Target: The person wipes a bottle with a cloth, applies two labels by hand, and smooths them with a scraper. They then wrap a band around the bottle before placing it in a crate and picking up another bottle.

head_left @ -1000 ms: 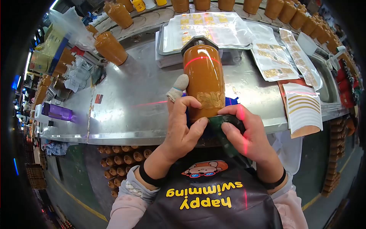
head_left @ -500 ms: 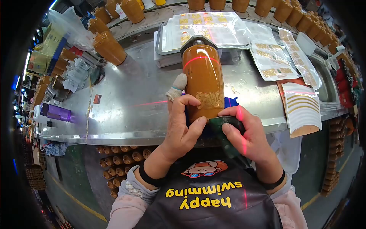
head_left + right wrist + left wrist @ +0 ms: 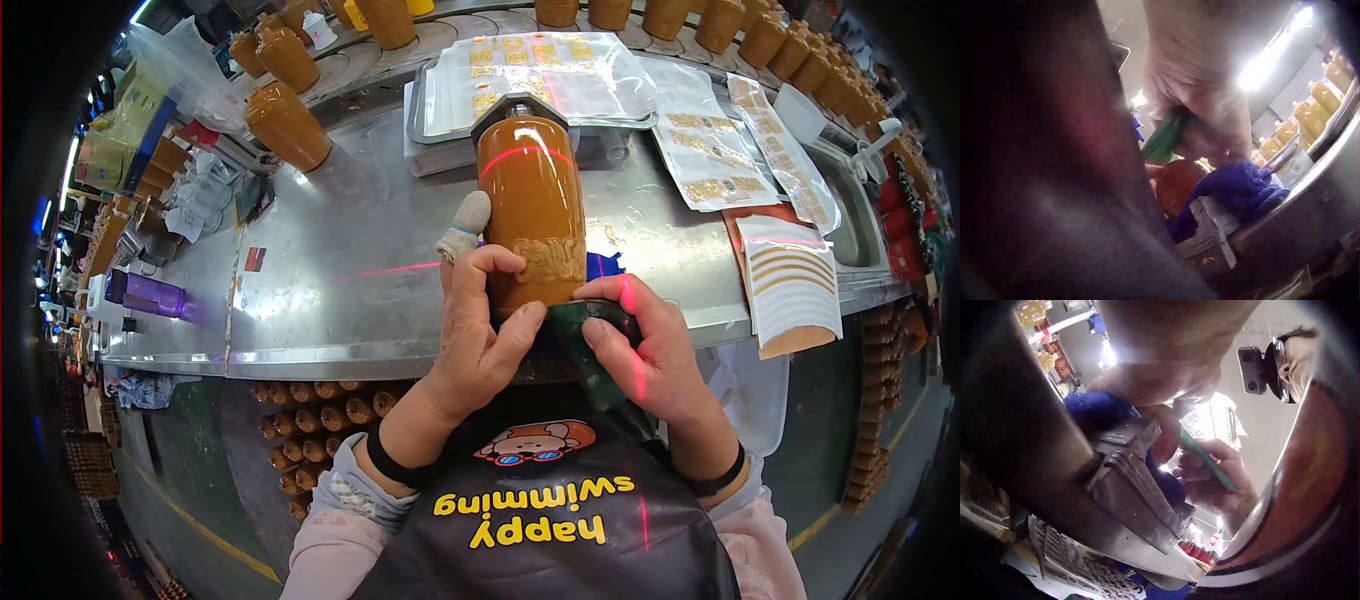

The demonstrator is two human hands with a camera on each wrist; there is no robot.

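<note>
A glossy brown bottle [image 3: 530,190] lies over the bench, its base toward the person and its far end at a dark angular metal holder [image 3: 519,110]. A raised gold decal [image 3: 550,258] runs round it near the base. My left hand [image 3: 475,325] grips the base end, thumb at the near rim, index finger curled beside the decal; one finger wears a white cover [image 3: 467,225]. My right hand [image 3: 655,350] pinches a flat green scraper [image 3: 592,365] against the near rim. In the left wrist view the scraper [image 3: 1207,459] appears as a thin strip. Blue cloth [image 3: 1241,190] sits under the bottle.
Decal sheets [image 3: 545,75] lie on a tray behind the bottle, with more sheets [image 3: 715,155] and arched gold strips [image 3: 795,280] to the right. Another brown bottle [image 3: 288,127] and a purple cup [image 3: 150,295] are at left. Several bottles line the curved conveyor [image 3: 480,22].
Bottles on the conveyor at the back have moved to the right. Both hands keep nearly the same place, and the pattern showing on the bottle's decal has shifted slightly.
</note>
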